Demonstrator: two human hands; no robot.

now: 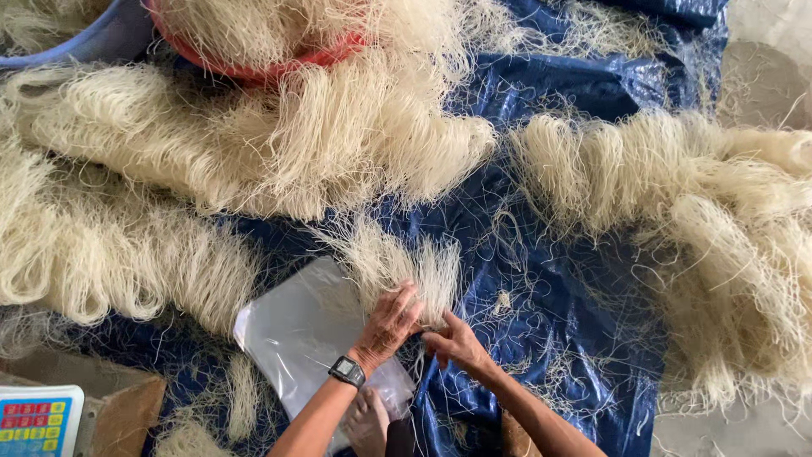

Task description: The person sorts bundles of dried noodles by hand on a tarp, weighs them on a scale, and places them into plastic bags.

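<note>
While fingers curl, left hand point(387, 326) and right hand point(455, 343) gather noodles point(397, 262)

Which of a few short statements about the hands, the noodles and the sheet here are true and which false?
1. Both hands, left hand and right hand, touch a small noodle bundle. True.
2. The tarp is green. False: it is blue.
3. A wristwatch sits on the left wrist. True.
4. The clear plastic bag lies right of the right hand. False: it lies left, under the left forearm.
5. The basin up top is red. True.
</note>
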